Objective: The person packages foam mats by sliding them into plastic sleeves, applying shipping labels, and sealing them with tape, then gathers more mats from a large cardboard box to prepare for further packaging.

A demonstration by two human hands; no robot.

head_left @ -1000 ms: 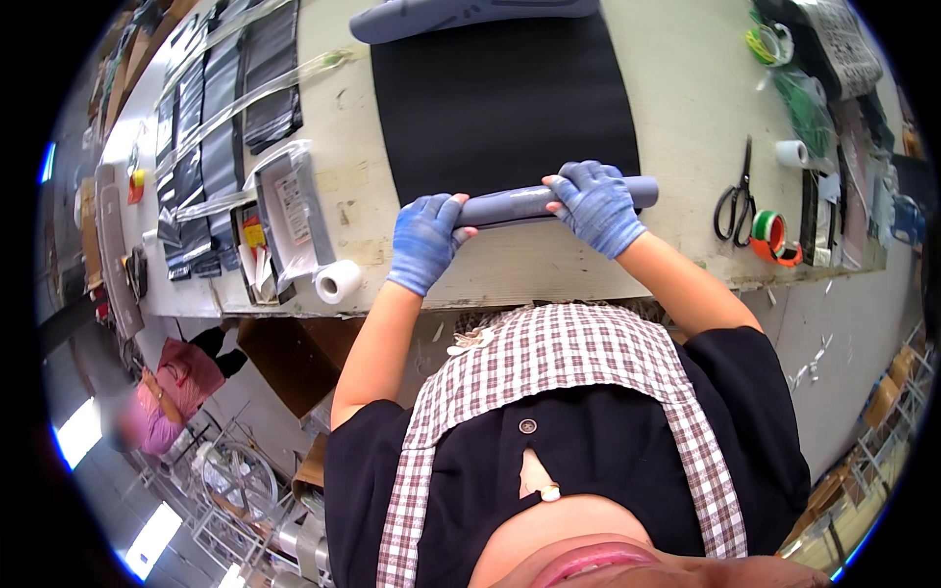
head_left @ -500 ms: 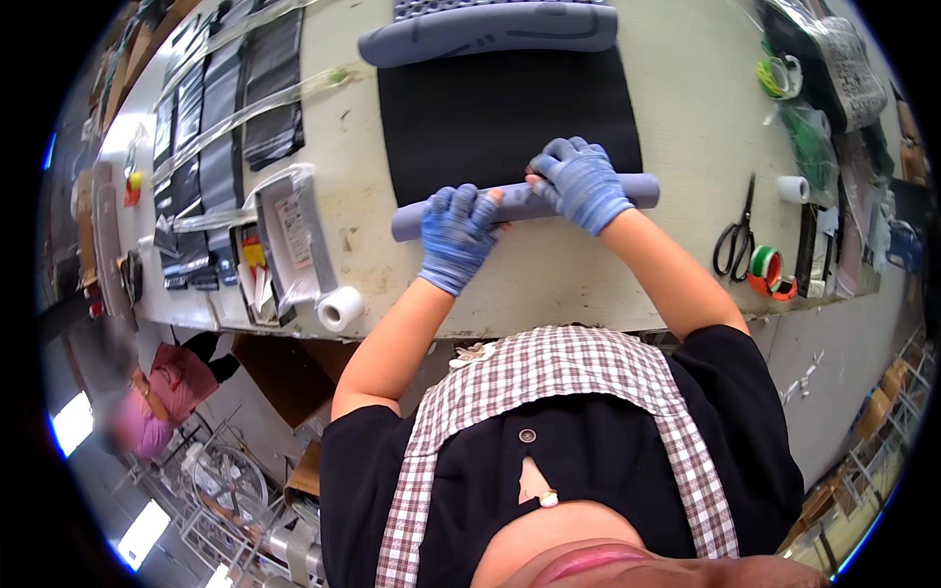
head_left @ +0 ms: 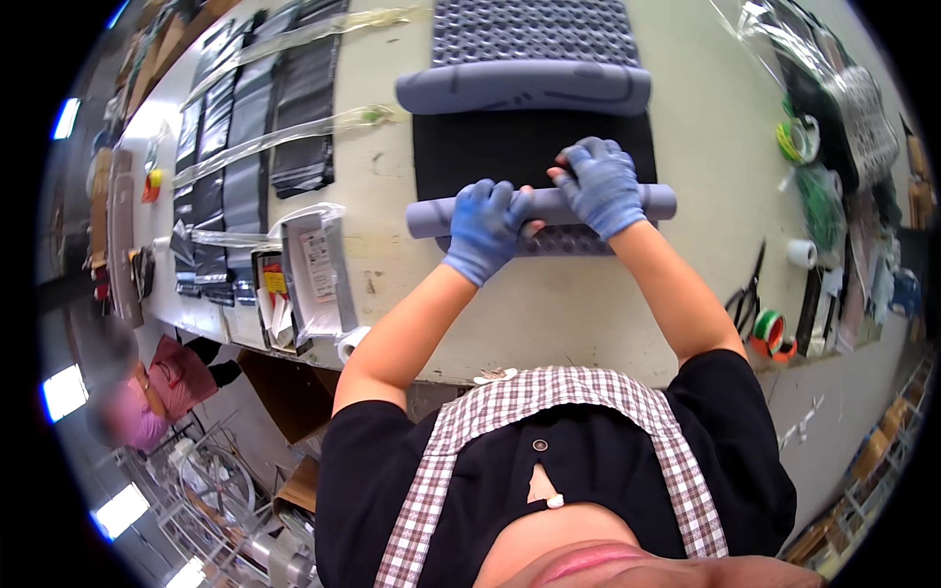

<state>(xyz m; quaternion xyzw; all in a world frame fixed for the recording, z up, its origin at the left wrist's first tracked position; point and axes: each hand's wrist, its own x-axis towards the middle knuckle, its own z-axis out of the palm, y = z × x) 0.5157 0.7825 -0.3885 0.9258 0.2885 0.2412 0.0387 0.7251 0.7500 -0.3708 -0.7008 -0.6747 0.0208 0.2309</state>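
Observation:
A grey-purple mat with a black face (head_left: 529, 152) lies across the table. Its near end is wound into a slim roll (head_left: 420, 220), gripped by both my hands in blue knit gloves. My left hand (head_left: 485, 227) curls over the roll left of its middle, thumb and fingertips near its top. Toward the right end, my right hand (head_left: 600, 186) bends its fingers over the roll. A thicker grey-purple roll (head_left: 524, 88) rests at the far side of the black face. Bumpy grey-purple material (head_left: 534, 31) extends beyond it, and a bumpy strip (head_left: 564, 241) shows below the slim roll.
On the left lie black and grey plastic bags (head_left: 245, 147) under clear strips, plus a tray (head_left: 314, 269) in clear wrap. Black scissors (head_left: 750, 294), tape rolls (head_left: 769, 328) and a white roll (head_left: 802, 254) lie right. A person in pink (head_left: 176, 382) is at lower left.
The slim roll and both hands have moved away from me across the table, closer to the thicker roll. Less black face shows between the rolls. The bumpy strip has appeared on the near side.

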